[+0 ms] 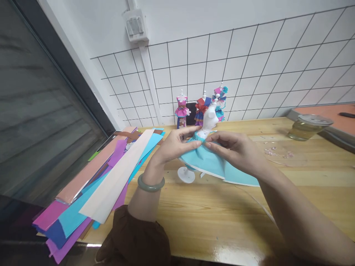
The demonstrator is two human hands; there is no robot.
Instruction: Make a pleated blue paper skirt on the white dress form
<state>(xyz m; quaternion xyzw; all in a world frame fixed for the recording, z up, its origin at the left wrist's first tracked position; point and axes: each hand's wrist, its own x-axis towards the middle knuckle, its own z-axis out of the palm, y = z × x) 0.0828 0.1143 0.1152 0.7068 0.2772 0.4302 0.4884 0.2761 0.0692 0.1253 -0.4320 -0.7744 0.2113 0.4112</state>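
Note:
A small white mannequin (210,120) leans to the right above the table, with its round white base (186,174) below. Light blue fabric (210,161) with a white edge wraps around its waist and spreads out to the right. My left hand (177,145) holds the gathered top of the fabric at the mannequin's left side, thumb in front. On the other side, my right hand (231,147) pinches the same fabric at the waist between thumb and fingers.
Strips of coloured fabric (119,177) are piled at the left. Small dressed mannequins (182,107) stand at the wall. On the right are a clear dish of beads (280,153), a glass jar (307,127) and an orange board (327,114). A thin ribbon (260,207) lies near my right forearm.

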